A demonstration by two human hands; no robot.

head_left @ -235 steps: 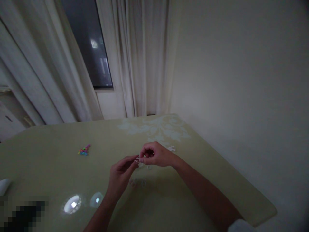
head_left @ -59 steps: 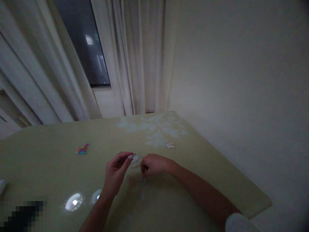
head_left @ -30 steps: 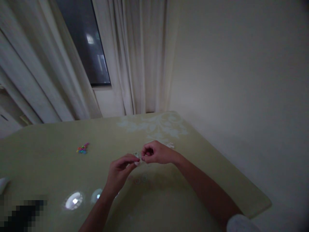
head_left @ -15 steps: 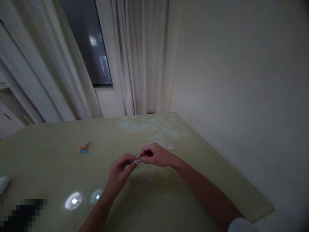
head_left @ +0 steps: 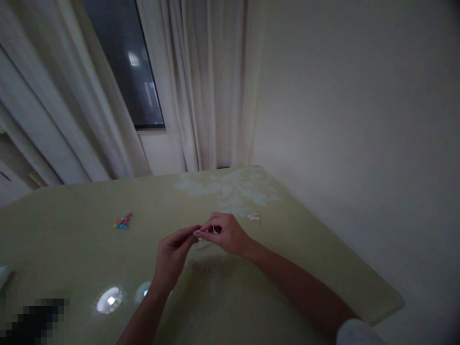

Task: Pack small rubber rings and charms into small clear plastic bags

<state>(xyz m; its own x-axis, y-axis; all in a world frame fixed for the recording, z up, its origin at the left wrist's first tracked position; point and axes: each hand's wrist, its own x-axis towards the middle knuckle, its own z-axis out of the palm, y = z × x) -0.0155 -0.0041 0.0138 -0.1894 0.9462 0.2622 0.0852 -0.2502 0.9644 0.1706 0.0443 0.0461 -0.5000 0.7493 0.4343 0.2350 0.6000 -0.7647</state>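
My left hand [head_left: 173,254] pinches a small whitish striped piece [head_left: 197,233] between thumb and fingertips, above the middle of the table. Closed fingertips of my right hand [head_left: 224,234] meet the same piece from the right. Its exact kind is too small and partly covered to make out. Just below the fingers, pale ring-like shapes [head_left: 204,270] show faintly on the table, beside a second ring shape [head_left: 215,267]. Behind my right wrist lies a small white piece [head_left: 253,217] with cut-out outlines.
A small heap of multicoloured pieces [head_left: 122,222] lies on the left part of the greenish table [head_left: 72,239]. Bright lamp reflections [head_left: 109,300] show near the front. A white object [head_left: 3,275] stands at the left edge. The wall [head_left: 359,143] borders the right side, curtains [head_left: 230,96] the back.
Both hands have shifted slightly left, still together at the small striped piece. My right fingers now cover more of it. The view has moved a little.
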